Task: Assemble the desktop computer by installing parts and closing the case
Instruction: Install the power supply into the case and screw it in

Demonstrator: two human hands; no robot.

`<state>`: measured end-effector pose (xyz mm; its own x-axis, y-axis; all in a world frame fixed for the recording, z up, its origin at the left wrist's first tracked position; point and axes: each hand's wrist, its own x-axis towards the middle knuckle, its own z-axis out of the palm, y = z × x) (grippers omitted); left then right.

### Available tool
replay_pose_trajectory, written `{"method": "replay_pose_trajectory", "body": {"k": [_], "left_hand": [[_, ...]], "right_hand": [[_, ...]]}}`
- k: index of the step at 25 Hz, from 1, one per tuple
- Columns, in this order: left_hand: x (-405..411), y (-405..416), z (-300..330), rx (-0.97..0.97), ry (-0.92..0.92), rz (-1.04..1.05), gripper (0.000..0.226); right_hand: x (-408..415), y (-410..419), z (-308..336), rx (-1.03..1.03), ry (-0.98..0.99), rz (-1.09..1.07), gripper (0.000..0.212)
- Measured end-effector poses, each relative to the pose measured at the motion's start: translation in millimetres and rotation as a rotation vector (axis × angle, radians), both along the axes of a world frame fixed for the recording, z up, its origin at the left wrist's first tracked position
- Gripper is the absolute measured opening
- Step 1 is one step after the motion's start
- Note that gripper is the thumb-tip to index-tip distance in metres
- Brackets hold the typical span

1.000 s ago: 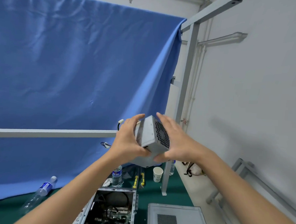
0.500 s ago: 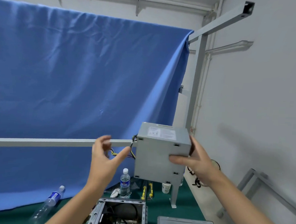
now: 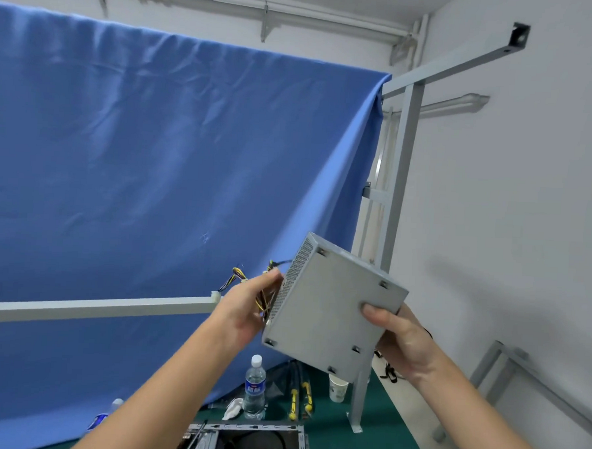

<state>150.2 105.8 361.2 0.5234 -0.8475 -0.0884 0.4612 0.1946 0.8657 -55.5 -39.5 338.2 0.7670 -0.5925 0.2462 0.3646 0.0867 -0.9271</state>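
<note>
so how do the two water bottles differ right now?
The capped bottle stands upright on the green mat and is fully visible. The other bottle lies tilted at the blue cloth's edge, partly hidden by the left forearm. Both are clear plastic with blue labels.

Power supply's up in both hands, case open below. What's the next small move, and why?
Probably lower the power supply toward the open case. It is tilted in mid-air, the right hand gripping its edge, the left hand at its wires, so they enter first.

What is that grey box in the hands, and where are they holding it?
A power supply. The right hand grips its lower right edge; the left hand holds the meshed, cable side.
</note>
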Motion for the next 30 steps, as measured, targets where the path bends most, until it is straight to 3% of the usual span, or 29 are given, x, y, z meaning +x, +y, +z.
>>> {"method": "replay_pose_trajectory", "body": {"k": [4,8,11,13,18,20,24,28,30], "left_hand": [[30,8,11,-0.083,0.181,0.052,0.018],[47,15,27,-0.046,0.034,0.010,0.019],[62,16,31,-0.107,-0.020,0.007,0.014],[72,20,28,-0.121,-0.164,-0.022,0.016],[88,33,26,-0.005,-0.789,-0.086,0.056],[87,34,23,0.027,-0.919,-0.106,0.067],[79,38,11,0.036,-0.820,-0.155,0.086],[66,41,-9,-0.086,-0.648,-0.007,0.064],[56,41,-17,-0.138,-0.554,0.068,0.063]], "right_hand": [[10,4,-16,0.258,-0.079,-0.014,0.040],[27,16,-29,0.325,-0.129,-0.022,0.071],[42,24,-32,0.371,-0.136,-0.037,0.068],[52,29,-33,0.423,-0.143,-0.049,0.067],[67,40,-27,0.389,-0.075,-0.045,0.087],[69,41,-20,0.323,-0.016,-0.035,0.085],[70,36,-4,0.145,0.072,-0.030,0.078],[65,35,12,0.008,0.187,0.031,0.074],[62,35,20,-0.105,0.299,-0.003,0.090]]}}
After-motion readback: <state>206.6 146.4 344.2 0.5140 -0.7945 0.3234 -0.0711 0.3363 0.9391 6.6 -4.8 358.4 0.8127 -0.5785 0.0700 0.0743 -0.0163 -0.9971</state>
